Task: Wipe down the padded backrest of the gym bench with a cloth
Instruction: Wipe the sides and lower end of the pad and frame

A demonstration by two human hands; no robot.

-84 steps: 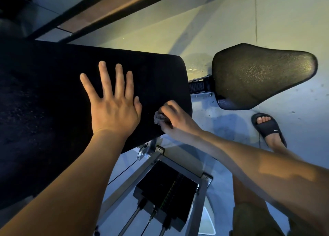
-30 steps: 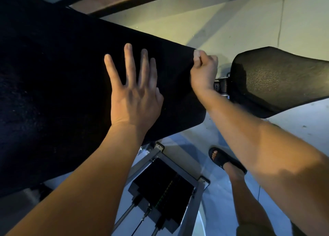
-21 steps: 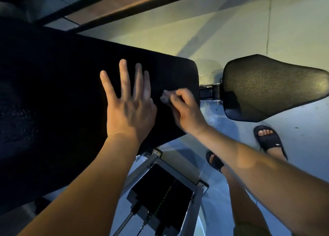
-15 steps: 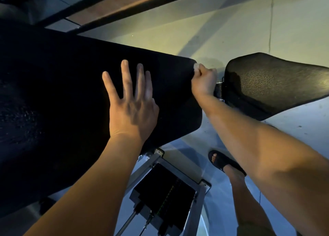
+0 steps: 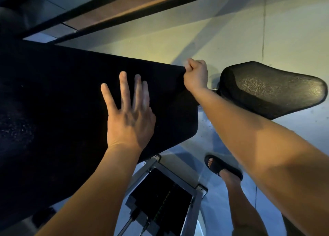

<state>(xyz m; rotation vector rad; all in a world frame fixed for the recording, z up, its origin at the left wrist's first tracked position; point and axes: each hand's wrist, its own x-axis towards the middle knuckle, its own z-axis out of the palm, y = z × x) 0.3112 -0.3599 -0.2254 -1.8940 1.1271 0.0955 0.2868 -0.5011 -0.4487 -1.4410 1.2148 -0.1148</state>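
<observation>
Seen from above, a wide black padded backrest fills the left side of the view, slanting down toward the right. The person's left hand lies flat on the pad near its middle, fingers straight and spread, holding nothing. The right hand reaches to the pad's far right corner, fingers curled into a fist around a small pale cloth, only a sliver of which shows at the knuckles against the pad's edge. Just to the right, across a narrow gap, sits a black textured seat pad. Below the backrest is a grey metal frame, and beside it a foot in a black sandal stands on the pale floor.
</observation>
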